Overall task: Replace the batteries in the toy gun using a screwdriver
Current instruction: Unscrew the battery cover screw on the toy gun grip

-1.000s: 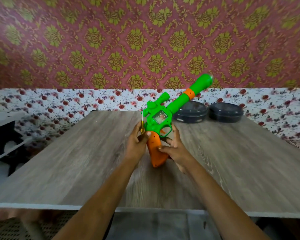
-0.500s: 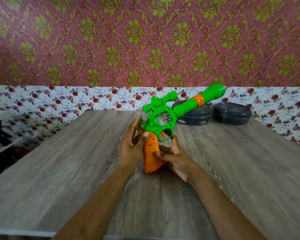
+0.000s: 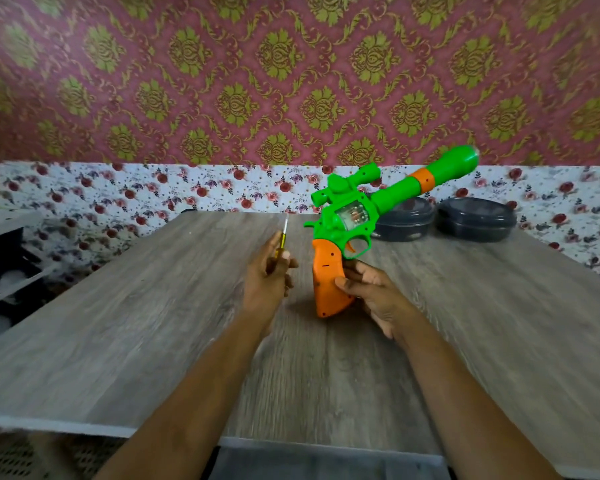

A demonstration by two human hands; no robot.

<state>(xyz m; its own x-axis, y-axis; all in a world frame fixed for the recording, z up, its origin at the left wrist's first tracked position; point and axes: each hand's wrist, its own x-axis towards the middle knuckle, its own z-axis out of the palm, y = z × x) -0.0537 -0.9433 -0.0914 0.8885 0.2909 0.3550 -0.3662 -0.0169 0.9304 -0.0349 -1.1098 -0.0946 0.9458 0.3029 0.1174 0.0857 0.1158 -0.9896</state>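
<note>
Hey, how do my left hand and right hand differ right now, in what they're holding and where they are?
The left hand pinches a small yellow-handled screwdriver with its tip pointing up, while the right hand grips the toy gun by its orange handle. The left hand is clear of the gun, but the right hand is wrapped against it, holding it upright. Both hands are over the wooden table.

A grey wood-grain bench (image 3: 153, 323) carries a dark round tub (image 3: 404, 220) and a second tub (image 3: 475, 220) just beside it, both at its far edge by the wall
</note>
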